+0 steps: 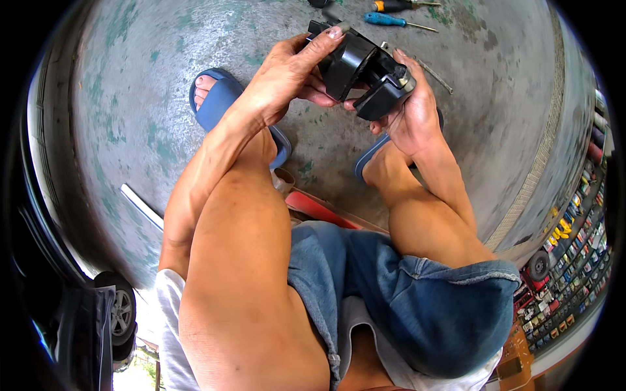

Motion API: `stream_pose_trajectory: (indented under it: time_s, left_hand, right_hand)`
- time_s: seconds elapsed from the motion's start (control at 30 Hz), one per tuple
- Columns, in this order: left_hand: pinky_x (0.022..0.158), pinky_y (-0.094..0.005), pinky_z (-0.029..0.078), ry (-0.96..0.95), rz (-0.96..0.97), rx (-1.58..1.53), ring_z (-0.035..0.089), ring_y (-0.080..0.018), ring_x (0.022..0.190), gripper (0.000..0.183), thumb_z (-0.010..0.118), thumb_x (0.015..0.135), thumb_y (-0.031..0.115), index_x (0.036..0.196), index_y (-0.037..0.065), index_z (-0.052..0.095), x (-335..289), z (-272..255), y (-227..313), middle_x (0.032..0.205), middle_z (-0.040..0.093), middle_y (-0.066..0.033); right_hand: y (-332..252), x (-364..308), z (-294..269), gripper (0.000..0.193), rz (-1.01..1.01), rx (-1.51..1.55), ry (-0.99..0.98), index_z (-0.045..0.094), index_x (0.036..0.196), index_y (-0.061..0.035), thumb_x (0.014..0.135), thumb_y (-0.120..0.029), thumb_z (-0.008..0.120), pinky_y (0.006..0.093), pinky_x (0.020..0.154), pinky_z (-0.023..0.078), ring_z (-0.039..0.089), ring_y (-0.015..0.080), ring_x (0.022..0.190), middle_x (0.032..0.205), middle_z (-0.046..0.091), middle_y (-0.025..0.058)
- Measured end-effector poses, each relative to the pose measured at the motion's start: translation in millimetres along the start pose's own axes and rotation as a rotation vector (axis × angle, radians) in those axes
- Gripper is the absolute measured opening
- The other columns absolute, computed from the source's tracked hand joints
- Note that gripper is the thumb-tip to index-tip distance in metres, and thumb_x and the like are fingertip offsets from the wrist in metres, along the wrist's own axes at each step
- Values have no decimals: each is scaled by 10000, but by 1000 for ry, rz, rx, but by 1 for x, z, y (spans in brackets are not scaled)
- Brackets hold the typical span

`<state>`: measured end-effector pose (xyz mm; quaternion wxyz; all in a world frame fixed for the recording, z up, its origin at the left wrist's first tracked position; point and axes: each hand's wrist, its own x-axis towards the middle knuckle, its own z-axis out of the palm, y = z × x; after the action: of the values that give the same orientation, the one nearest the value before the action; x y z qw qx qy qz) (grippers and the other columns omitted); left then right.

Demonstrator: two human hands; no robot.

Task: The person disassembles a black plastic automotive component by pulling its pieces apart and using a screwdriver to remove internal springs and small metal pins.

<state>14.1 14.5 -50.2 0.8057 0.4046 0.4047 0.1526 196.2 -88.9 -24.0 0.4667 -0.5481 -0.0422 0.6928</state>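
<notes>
Black part [347, 65] at twelve o'clock, blue-handled screwdriver [386, 19] at one, blue slipper [222, 104] near eleven, grey floor [143, 98] mottled green.

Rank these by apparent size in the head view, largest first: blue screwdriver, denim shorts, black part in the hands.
1. Denim shorts, possibly enlarged by nearness
2. Black part
3. Blue screwdriver

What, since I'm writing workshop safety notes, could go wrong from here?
The black part, held between the left hand and right hand, could slip and perhaps strike the bare toes in the blue sandal. The blue-handled screwdriver lies loose on the floor; someone might step on it.
</notes>
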Motion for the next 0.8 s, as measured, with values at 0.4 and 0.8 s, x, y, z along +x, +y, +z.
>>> stream_pose_trajectory:
  time_s: [0.4,0.8]
  left_hand:
    - [611,-307,620,11,3,14,691,-185,703,701,691,921,536,1226,-81,556,-2,0,-5,823,635,-121]
    - [667,-321,621,-34,46,-14,692,-196,757,840,737,909,459,1414,-120,396,-8,2,1,999,661,-168]
  right_hand:
    - [7,-2,-2,563,-65,-30,52,542,1264,-36,1018,-529,428,335,399,540,744,263,700,861,734,145]
    - [4,-9,2,505,-259,-87,43,622,1126,-16,1036,-470,419,320,373,524,710,217,650,883,717,143]
